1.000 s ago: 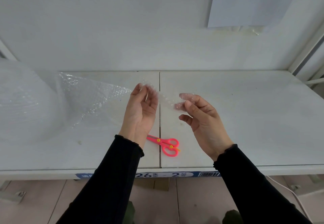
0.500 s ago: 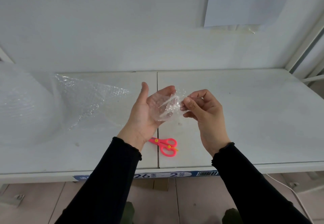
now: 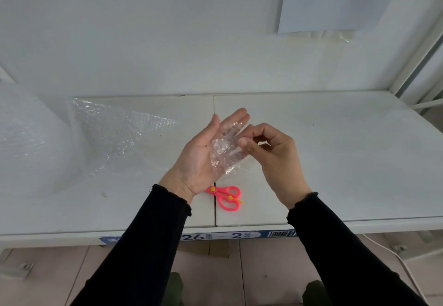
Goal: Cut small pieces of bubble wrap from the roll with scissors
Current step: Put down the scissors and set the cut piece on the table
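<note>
OK, bubble wrap roll (image 3: 28, 142): big white roll, sitting at far L of shelf (image 3: 335, 161), partly running out of frame.
Loose sheet (image 3: 115, 133): clear flap trailing off the roll toward the R, lying crumpled on shelf top, ending short of the hands.
L sleeve (image 3: 148, 233): black, covering forearm up to wrist, frilly cuff.
L hand (image 3: 199, 159): hovering over mid shelf, palm facing up, fingers lying straight and together, thumb sticking out. Gripping nothing, just carrying the scrap.
Small piece (image 3: 223, 159): clear scrap of bubble wrap, resting across L palm and fingers, lower edge hanging off the palm's R side. Not joining the roll or the loose sheet.
Scissors (image 3: 226, 197): pink w/ yellow pivot, lying flat on shelf near front edge, between the two wrists. Blade tips hiding behind L wrist, handles pointing R. Neither hand touching them.
Label strip (image 3: 251, 235): blue/white, running along shelf front edge, showing "26", "2" + barcode.
R hand (image 3: 275, 159): fingers curling in, thumb and forefinger closing on the scrap's R edge, pinching it. Other fingers tucking toward palm.
Paper sign (image 3: 335, 6): white sheet w/ handwritten chars, hanging on wall upper R, top going out of frame.
Cable (image 3: 407, 267): white cord trailing down below shelf, lower R.
</note>
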Action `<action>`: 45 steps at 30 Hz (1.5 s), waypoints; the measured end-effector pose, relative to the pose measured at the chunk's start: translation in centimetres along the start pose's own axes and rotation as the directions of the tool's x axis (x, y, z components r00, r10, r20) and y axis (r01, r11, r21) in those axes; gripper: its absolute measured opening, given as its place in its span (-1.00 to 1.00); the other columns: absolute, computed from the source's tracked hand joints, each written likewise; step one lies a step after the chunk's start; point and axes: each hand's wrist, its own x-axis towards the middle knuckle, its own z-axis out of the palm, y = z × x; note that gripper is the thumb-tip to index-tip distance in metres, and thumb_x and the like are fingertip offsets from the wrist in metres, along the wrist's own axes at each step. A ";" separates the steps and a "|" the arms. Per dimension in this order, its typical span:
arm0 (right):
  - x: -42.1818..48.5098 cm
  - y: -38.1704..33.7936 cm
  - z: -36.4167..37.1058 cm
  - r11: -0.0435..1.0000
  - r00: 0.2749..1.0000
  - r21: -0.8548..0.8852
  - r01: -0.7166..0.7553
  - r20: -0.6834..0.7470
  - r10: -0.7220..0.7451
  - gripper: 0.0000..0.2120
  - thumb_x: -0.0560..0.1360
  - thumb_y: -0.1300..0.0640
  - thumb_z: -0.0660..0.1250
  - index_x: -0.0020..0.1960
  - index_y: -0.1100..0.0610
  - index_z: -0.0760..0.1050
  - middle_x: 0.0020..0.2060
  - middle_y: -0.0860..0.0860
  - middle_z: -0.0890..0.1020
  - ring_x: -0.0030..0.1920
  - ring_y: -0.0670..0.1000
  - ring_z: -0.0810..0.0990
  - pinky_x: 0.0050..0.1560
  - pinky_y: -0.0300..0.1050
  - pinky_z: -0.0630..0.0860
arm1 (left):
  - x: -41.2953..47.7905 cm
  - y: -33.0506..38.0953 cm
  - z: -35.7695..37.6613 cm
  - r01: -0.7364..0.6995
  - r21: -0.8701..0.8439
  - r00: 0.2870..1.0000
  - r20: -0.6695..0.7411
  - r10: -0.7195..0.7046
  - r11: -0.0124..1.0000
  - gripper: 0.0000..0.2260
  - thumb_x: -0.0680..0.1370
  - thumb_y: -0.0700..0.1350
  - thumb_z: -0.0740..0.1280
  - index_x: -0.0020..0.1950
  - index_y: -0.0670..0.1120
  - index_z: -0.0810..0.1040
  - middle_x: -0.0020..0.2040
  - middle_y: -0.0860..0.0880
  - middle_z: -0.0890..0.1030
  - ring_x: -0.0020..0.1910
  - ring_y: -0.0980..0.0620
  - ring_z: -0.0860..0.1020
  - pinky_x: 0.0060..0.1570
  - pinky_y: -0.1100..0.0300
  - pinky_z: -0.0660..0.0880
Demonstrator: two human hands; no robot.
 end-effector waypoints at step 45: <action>0.5 0.9 0.1 0.938 0.941 0.105 -0.331 -0.036 0.336 -0.87 0.56 0.20 0.40 -0.11 0.21 0.50 -0.32 0.02 0.58 -0.31 -0.05 0.51 -0.30 -0.21 0.47 | 0.8 -2.4 0.4 -0.193 0.647 0.880 -0.218 0.421 0.738 -0.92 0.55 -0.27 0.40 0.03 -0.18 0.60 -0.23 -0.10 0.63 -0.21 0.05 0.58 -0.02 0.17 0.54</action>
